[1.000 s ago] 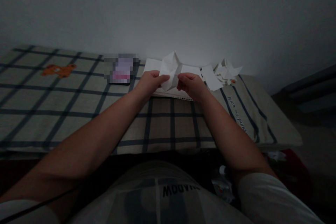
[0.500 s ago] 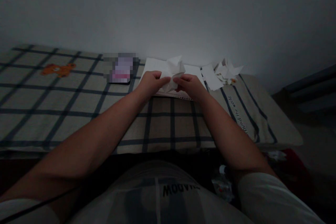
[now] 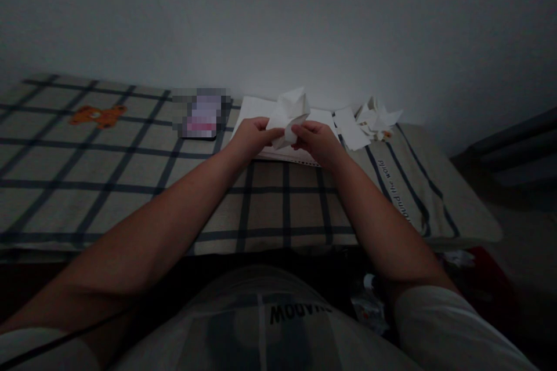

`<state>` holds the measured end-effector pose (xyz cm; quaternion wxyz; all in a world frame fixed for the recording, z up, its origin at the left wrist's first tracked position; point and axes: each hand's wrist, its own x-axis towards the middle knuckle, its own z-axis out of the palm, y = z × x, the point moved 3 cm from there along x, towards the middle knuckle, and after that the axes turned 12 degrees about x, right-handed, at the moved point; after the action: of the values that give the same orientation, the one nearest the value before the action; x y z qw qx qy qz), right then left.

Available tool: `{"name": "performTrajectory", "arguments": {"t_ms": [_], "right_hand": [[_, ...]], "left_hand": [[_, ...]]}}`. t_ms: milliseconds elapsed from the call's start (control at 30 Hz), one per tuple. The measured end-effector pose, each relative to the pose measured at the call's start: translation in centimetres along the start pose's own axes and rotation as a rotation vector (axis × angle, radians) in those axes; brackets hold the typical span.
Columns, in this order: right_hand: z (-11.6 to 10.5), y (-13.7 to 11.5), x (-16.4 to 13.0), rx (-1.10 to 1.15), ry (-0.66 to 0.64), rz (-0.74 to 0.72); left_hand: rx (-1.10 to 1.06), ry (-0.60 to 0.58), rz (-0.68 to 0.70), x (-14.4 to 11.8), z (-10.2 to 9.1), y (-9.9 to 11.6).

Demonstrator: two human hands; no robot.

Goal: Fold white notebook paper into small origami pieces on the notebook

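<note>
Now the folded paper is pointing its peak further right than a second ago — the shaping, it seems, is progressing. The left hand and right hand are pinching it from either side, holding it over the white pad.

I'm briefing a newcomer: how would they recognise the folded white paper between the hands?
On the checked cloth beside the pale wall, find the white sheets near the middle. Over them, the left hand and right hand hold a folded white paper with a pointed top. Unlike the flat slip and paper pile to its right, it is held.
</note>
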<state>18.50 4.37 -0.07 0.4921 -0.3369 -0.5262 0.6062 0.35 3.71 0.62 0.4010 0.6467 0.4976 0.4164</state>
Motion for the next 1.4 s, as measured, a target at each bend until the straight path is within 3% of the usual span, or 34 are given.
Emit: {"name": "performTrajectory", "arguments": {"t_ms": [200,467,900,1067,1400], "right_hand": [[0.0,0.1,-0.1,-0.005,-0.001,-0.001],[0.1,0.2,0.0,0.022,-0.002,0.019],[0.6,0.5,-0.1,0.123,0.016,0.041],[1.1,0.9,-0.3,0.004,-0.014,0.023],[1.1,0.9,-0.1,-0.063,0.062,-0.086]], "left_hand": [[0.139,0.029,0.016,-0.2,-0.3,0.3],[0.161,0.029,-0.033,0.2,-0.6,0.0],[-0.132,0.088,-0.062,-0.1,-0.6,-0.6],[-0.211,0.113,-0.122,-0.6,0.2,-1.0],[-0.312,0.113,-0.201,-0.6,0.9,-1.4]]}}
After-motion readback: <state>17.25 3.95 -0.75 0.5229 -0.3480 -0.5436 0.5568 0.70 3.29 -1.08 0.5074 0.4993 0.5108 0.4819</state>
